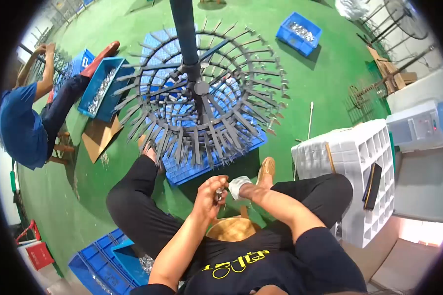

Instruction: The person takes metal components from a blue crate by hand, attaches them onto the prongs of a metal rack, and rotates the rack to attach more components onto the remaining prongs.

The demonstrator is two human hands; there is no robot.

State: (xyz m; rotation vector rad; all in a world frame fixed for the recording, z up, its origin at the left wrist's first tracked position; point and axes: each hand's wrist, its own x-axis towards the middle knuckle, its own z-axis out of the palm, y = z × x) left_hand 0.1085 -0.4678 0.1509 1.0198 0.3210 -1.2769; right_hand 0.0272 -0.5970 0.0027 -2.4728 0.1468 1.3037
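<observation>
Green floor [93,211] lay below | left hand [209,195] gripped metal piece [219,195] | right hand [239,188] sat just beside, grip unclear | rack [201,88] beyond

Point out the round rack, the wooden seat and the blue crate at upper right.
Round rack [201,88]: head view, central hub.
Wooden seat [233,229]: head view, top.
Blue crate [293,42]: head view, near outer wall.

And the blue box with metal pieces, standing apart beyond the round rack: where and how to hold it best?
I would grip the blue box by two opposite rims, one hand on each, coming from above. It sits upright and open-topped, nothing stands against its sides, and the metal pieces lie inside, so tilting might spill them.
</observation>
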